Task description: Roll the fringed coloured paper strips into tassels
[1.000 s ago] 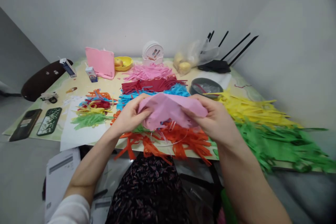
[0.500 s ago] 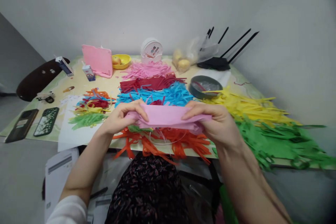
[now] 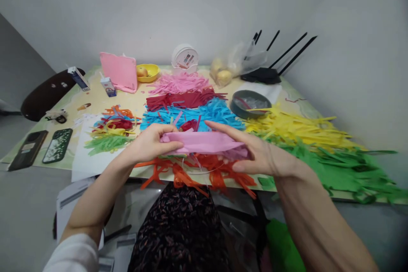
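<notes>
Head view shows the right hand [image 3: 263, 155] loosened since the previous frame, fingers now spread around one end of the folded pink sheet [image 3: 204, 142]; the left hand [image 3: 149, 144] pinches the other. Orange fringe [image 3: 182, 176] and blue fringe [image 3: 218, 112] lie below and beyond on the surface [image 3: 128, 100]. The raised sheet's long axis runs left to right.

On my table [image 3: 127, 100] lies a heap of blue strips [image 3: 208, 112]. Beyond the blue strips I see red strips [image 3: 188, 100], then pink strips [image 3: 181, 83]; nearer me than them, orange strips [image 3: 183, 176] overhang the edge. To their right: a grey bowl [image 3: 244, 113], yellow strips [image 3: 299, 131], green strips [image 3: 344, 168]. Left: white paper [image 3: 92, 165], two phones [image 3: 57, 145].
</notes>
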`<action>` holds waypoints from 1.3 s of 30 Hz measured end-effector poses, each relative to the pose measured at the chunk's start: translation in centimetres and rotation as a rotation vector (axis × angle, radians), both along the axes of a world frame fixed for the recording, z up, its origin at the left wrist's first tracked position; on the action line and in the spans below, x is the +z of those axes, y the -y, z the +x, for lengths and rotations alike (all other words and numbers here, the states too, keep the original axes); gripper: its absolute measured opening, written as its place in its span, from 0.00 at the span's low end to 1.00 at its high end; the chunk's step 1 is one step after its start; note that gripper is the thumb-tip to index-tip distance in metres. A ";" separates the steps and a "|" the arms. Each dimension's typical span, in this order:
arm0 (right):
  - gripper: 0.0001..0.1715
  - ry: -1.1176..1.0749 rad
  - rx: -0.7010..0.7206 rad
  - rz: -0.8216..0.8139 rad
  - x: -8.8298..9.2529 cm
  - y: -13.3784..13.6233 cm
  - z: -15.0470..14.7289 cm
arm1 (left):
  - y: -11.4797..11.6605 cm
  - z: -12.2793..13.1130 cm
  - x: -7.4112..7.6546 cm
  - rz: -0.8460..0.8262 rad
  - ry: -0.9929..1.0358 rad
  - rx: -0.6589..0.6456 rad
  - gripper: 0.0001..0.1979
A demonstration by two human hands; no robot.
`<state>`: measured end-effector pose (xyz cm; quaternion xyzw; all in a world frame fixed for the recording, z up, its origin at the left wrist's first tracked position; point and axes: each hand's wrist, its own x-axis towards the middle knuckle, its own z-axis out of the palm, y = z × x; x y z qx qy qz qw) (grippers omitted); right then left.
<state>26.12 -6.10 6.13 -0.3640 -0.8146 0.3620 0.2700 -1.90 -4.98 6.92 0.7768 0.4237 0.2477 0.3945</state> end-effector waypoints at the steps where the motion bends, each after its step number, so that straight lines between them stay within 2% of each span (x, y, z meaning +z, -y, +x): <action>1: 0.38 -0.015 -0.051 -0.035 0.0 0.1 -0.3 | 0.1 0.1 0.0 0.013 -0.003 0.002 0.13; 4: 0.17 -0.036 -0.203 -0.091 -0.1 0.5 -1.6 | 0.4 0.3 -0.2 0.066 -0.023 0.015 0.13; 5: 0.14 -0.035 -0.220 -0.095 -0.1 0.7 -1.9 | 0.5 0.3 -0.2 0.077 -0.029 0.024 0.13; 10: 0.10 -0.112 -0.283 -0.109 -0.4 1.1 -2.3 | 1.0 0.2 -0.8 0.037 0.058 0.093 0.13; 16: 0.12 -0.417 -0.347 -0.268 -2.1 1.7 -2.5 | 1.3 0.3 -2.8 -0.112 0.421 0.171 0.13; 21: 0.10 -0.622 -0.271 -0.270 -3.5 1.6 -2.5 | 1.2 0.1 -3.9 -0.146 0.559 0.143 0.11; 23: 0.12 -0.592 -0.250 -0.232 -3.6 1.5 -2.4 | 1.3 0.0 -3.7 -0.107 0.546 0.107 0.13; 26: 0.12 -0.434 -0.261 -0.037 -3.3 1.6 -2.3 | 1.5 0.1 -3.1 -0.003 0.444 0.120 0.14; 29: 0.06 -0.247 -0.358 0.157 -2.8 2.1 -2.6 | 1.8 0.5 -2.7 0.196 0.265 0.219 0.09; 32: 0.12 -0.087 -0.444 0.262 -2.5 2.5 -2.9 | 2.0 0.8 -2.5 0.347 0.111 0.202 0.08; 34: 0.07 -0.034 -0.462 0.284 -2.5 2.6 -3.0 | 2.1 0.8 -2.5 0.357 0.046 0.169 0.05; 36: 0.05 -0.046 -0.467 0.237 -2.5 2.6 -3.0 | 2.2 0.8 -2.5 0.315 0.058 0.144 0.04; 39: 0.06 -0.204 -0.436 0.070 -2.6 2.6 -3.1 | 2.3 0.9 -2.4 0.139 0.226 0.117 0.06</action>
